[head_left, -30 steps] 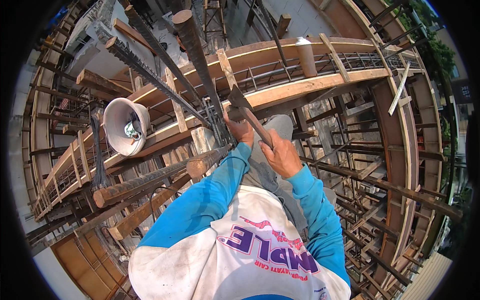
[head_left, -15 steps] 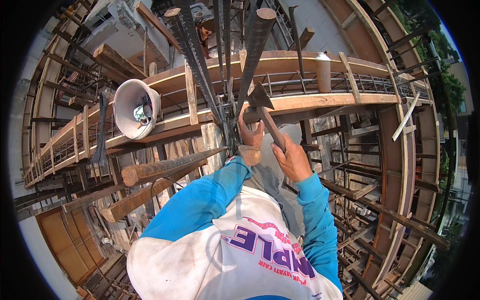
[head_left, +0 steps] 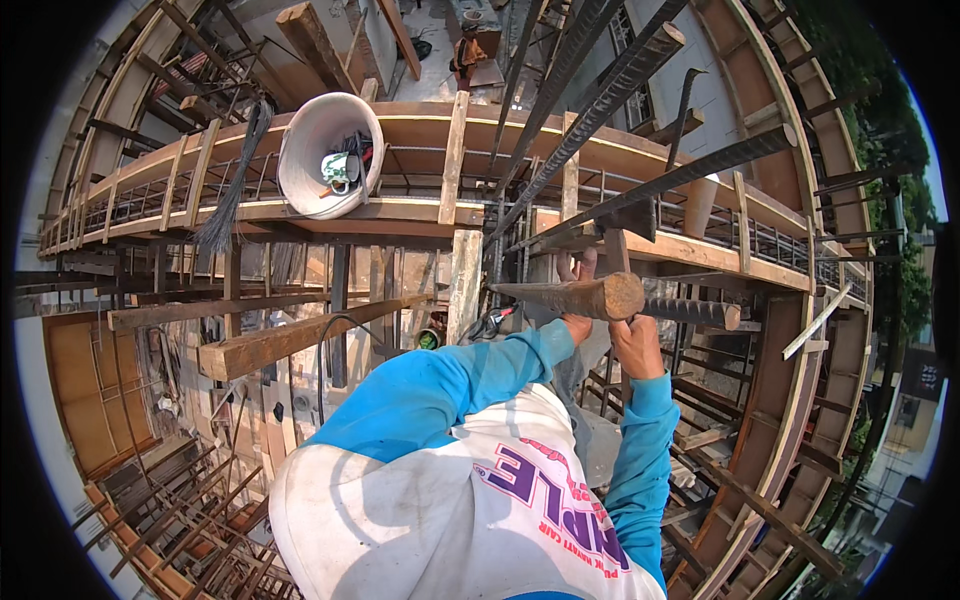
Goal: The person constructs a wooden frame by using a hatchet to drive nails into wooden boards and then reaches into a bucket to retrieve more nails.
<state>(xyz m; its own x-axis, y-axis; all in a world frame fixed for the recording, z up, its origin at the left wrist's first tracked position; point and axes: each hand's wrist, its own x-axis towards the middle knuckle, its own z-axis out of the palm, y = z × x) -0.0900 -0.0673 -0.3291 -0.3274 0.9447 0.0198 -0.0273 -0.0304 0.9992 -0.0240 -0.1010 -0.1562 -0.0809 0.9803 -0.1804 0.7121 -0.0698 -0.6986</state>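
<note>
My right hand [head_left: 637, 345] is closed around the wooden handle of a hatchet [head_left: 632, 217], whose dark, wide head is raised near the formwork. My left hand [head_left: 577, 268] is partly hidden behind a thick rusty rebar [head_left: 575, 297] that crosses in front of it. Its thumb and a finger point up, apart, at a short piece of wood [head_left: 574, 238] by the edge of the formwork beam [head_left: 672, 242]. They seem to grip that piece, though the contact is hard to see. Ribbed bars rise from the column just left of this hand.
A white bucket [head_left: 296, 165] with small items stands on the formwork at left, beside a bundle of tie wire [head_left: 238, 180]. A brown cylinder [head_left: 700, 207] stands at right. Timber beams [head_left: 300, 340] and long bars jut out nearby. Another person [head_left: 466, 55] is far below.
My view has shifted, so the bucket and bars appear farther right. The rebar now covers part of my left hand. The hatchet has turned more upright in my right hand.
</note>
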